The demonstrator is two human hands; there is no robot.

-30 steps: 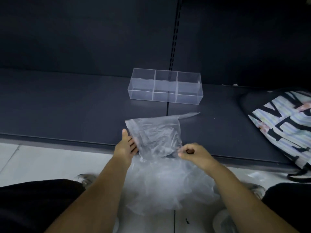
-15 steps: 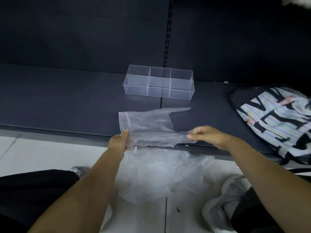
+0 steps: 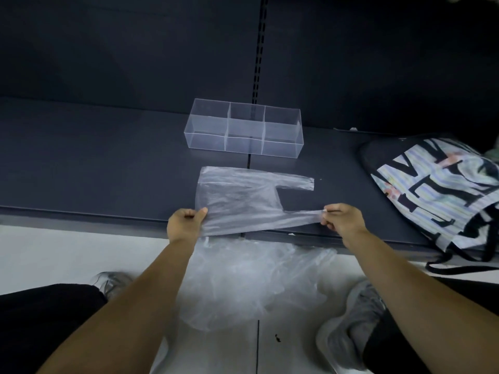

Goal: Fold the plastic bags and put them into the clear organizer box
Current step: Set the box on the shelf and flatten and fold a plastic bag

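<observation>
A clear plastic bag (image 3: 237,201) lies spread flat on the dark shelf (image 3: 94,163), its two handles pointing right. My left hand (image 3: 185,224) pinches the bag's near left corner. My right hand (image 3: 341,218) pinches the tip of the near handle, pulled taut. The far handle lies free on the shelf. The clear organizer box (image 3: 244,132), divided into several compartments with nothing in them, stands behind the bag. A crumpled heap of more clear plastic bags (image 3: 251,282) lies on the white floor below my hands.
A drawstring backpack (image 3: 442,190) with black lettering lies on the shelf at the right, its cord hanging over the edge. My grey shoes (image 3: 351,327) and dark trouser legs are on the floor at both sides. The dark back panel rises behind the box.
The bag was bunched between my hands a second ago. My right hand has moved right, drawing the handle out, and the bag now lies flat and spread on the shelf.
</observation>
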